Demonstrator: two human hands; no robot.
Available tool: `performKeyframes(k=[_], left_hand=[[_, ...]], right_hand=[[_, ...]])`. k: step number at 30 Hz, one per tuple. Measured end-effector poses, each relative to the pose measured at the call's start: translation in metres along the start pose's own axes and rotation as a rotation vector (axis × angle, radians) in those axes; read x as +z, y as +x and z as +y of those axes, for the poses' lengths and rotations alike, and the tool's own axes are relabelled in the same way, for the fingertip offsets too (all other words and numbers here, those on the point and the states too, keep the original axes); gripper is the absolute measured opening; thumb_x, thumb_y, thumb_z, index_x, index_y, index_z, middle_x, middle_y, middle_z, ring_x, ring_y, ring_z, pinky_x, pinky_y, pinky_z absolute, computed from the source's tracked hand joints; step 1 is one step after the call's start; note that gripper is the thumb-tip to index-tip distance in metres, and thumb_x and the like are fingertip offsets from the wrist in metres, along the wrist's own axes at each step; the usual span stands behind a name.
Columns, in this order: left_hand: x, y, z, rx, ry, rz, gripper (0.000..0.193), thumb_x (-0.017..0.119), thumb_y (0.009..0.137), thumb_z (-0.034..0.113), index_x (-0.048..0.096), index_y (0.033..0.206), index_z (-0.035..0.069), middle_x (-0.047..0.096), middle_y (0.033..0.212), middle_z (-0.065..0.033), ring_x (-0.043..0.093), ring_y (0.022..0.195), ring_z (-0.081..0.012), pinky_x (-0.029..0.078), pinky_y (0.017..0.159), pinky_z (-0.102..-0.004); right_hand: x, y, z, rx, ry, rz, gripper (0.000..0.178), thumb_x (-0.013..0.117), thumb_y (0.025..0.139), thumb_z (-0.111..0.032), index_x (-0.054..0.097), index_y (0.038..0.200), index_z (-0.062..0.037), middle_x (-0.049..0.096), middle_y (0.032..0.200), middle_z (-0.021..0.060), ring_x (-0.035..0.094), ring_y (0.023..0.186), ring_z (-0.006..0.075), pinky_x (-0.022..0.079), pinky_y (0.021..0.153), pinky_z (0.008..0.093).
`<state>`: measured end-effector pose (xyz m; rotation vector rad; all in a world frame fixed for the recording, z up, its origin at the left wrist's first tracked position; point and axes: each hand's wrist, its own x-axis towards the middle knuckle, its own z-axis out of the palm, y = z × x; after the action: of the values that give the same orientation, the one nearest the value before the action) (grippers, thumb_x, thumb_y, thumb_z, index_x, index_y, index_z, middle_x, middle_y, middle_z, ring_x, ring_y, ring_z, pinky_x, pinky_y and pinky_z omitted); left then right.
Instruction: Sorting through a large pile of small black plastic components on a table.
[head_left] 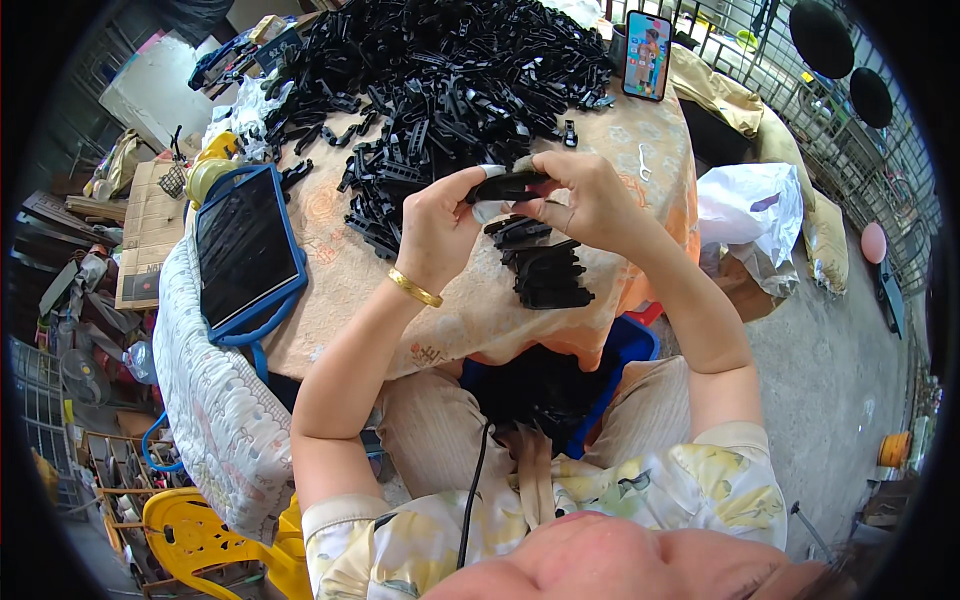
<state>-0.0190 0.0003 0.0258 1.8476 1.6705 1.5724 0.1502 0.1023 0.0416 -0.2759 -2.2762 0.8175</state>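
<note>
Head: left fingers (472, 184) and right fingers (557, 170) pinch a black part (510, 187); cardboard (147, 232) bears print.

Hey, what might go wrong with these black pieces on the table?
The black piece held between the left hand and right hand might slip. The small stack near the front edge of the table could get knocked off. The loose black pile might slide against the upright phone, tipping it.

Gold bangle (414, 288), yellow-flowered white shirt (715, 490)

Phone (647, 56) right of parts heap (450, 80) on tablecloth (345, 270)
</note>
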Motion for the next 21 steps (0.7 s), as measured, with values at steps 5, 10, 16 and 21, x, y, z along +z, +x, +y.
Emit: performKeyframes(k=[5,10,16,21], left_hand=[[-0.001,-0.002,0.002,0.081,0.009,-0.03,0.03,0.065,0.073,-0.006,0.063,0.103,-0.001,0.066,0.083,-0.0104,0.06,0.069,-0.0086,0.05,0.061,-0.022],[0.001,-0.004,0.002,0.021,-0.111,-0.09,0.03,0.069,0.075,0.0,0.062,0.104,-0.002,0.067,0.084,-0.007,0.061,0.072,-0.0088,0.051,0.065,-0.0226],[-0.004,0.006,0.004,-0.127,-0.299,-0.15,0.03,0.068,0.078,0.001,0.061,0.107,-0.004,0.066,0.088,-0.0044,0.061,0.078,-0.0084,0.051,0.072,-0.0223],[-0.024,0.014,0.001,-0.264,-0.406,-0.172,0.029,0.067,0.08,0.004,0.06,0.106,-0.006,0.066,0.091,-0.0073,0.06,0.081,-0.0079,0.05,0.071,-0.0213]], right_hand=[[-0.005,-0.004,-0.001,-0.021,0.017,0.011,0.023,0.072,0.074,-0.011,0.064,0.092,0.0015,0.061,0.074,0.01,0.059,0.066,0.0146,0.048,0.063,0.0269],[0.001,-0.008,0.001,-0.023,0.071,0.066,0.016,0.072,0.073,-0.013,0.067,0.086,-0.0034,0.063,0.066,0.0125,0.056,0.052,0.018,0.045,0.052,0.0278],[0.004,-0.008,0.007,0.024,0.013,0.056,0.021,0.073,0.073,-0.014,0.067,0.09,-0.0038,0.061,0.066,0.0117,0.058,0.056,0.018,0.046,0.054,0.0268],[-0.009,-0.003,0.039,0.083,0.11,-0.203,0.033,0.068,0.08,-0.014,0.059,0.11,-0.0033,0.063,0.082,0.0031,0.058,0.073,0.0097,0.047,0.065,0.025]])
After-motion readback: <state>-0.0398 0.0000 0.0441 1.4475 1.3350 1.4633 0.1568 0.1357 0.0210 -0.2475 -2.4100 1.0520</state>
